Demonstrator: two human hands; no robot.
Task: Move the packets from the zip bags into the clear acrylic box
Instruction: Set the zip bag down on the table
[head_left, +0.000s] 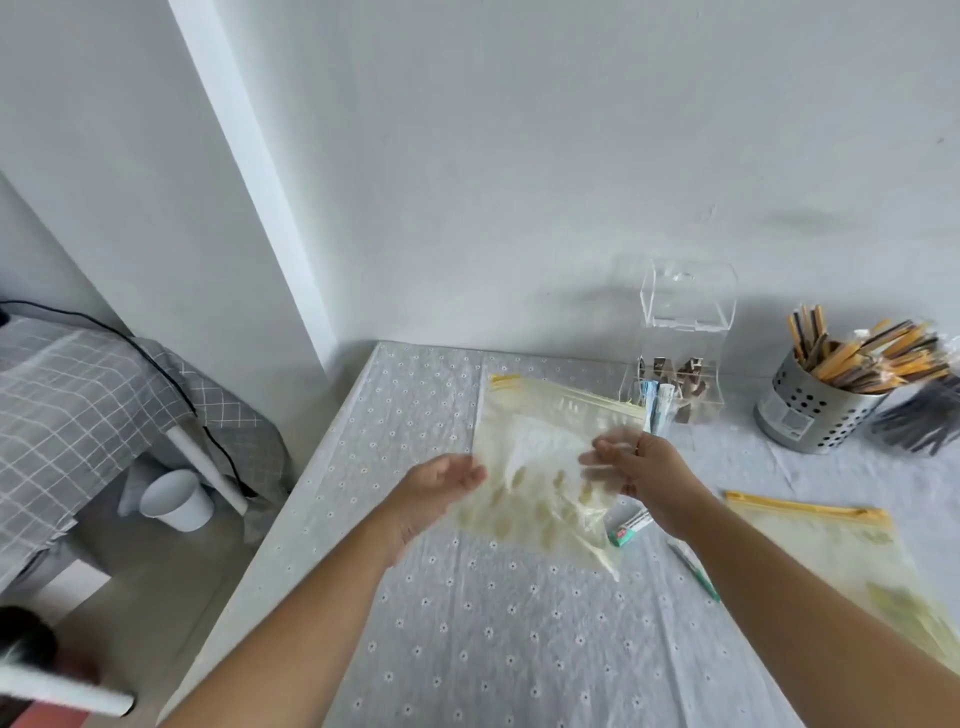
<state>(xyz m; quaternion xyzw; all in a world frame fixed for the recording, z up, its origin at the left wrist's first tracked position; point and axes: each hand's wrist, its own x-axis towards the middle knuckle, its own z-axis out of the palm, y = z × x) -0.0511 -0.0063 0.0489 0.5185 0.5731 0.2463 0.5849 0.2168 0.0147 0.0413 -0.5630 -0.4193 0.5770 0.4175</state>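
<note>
A clear zip bag (535, 447) with a yellow zip strip is lifted off the table in front of me. My left hand (441, 486) holds its left edge, fingers curled and blurred. At the bag's right side, my right hand (644, 475) grips a few blue-and-white packets (658, 410) that stick up above its fist. Its fingers are blurred against the plastic. Just behind stands the clear acrylic box (685, 306) with its lid raised and brown packets in the bottom. Two green-and-white packets (629, 526) lie on the cloth under my right wrist.
A second zip bag (831, 551) lies flat at the right. A perforated metal holder (810, 410) full of yellow and brown sticks stands at the back right, with dark wrapped items beside it. The table's left edge drops to the floor, where there is a white bin (176, 499).
</note>
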